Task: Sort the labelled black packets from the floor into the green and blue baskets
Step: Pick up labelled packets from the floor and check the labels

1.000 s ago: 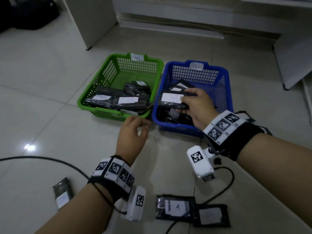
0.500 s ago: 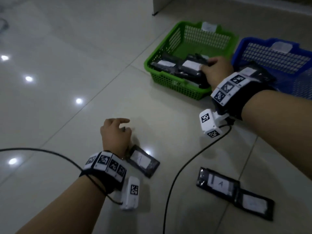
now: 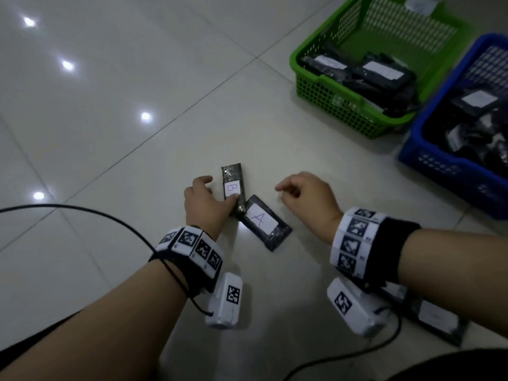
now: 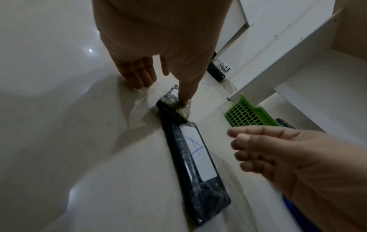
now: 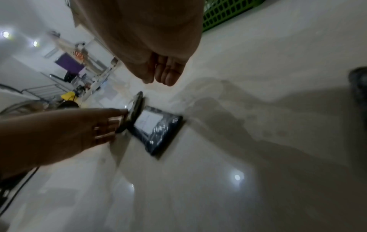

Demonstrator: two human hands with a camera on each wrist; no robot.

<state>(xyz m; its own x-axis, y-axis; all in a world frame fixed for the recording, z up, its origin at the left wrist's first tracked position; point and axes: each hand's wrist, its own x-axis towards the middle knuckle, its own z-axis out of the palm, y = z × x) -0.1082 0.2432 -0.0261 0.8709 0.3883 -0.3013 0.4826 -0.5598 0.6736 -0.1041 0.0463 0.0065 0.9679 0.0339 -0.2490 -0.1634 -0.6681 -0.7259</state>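
Note:
Two black packets lie on the floor tiles. Packet B (image 3: 233, 185) (image 4: 174, 102) overlaps one end of packet A (image 3: 264, 221) (image 4: 196, 158) (image 5: 157, 125). My left hand (image 3: 210, 199) (image 5: 111, 120) pinches packet B, with the thumb on its label and the fingers curled down at its left edge. To the right of the packets my right hand (image 3: 302, 192) (image 4: 258, 150) hovers, loosely curled and holding nothing. Both the green basket (image 3: 332, 89) and the blue basket (image 3: 439, 166), at the upper right, hold several packets.
A further black packet (image 3: 437, 317) lies under my right forearm at the lower right. A black cable (image 3: 110, 218) runs across the floor to my left wrist. White furniture (image 4: 288, 55) stands beyond the green basket.
My right hand left the baskets and came down beside the two floor packets. My left hand moved onto packet B. The head view swung down and left.

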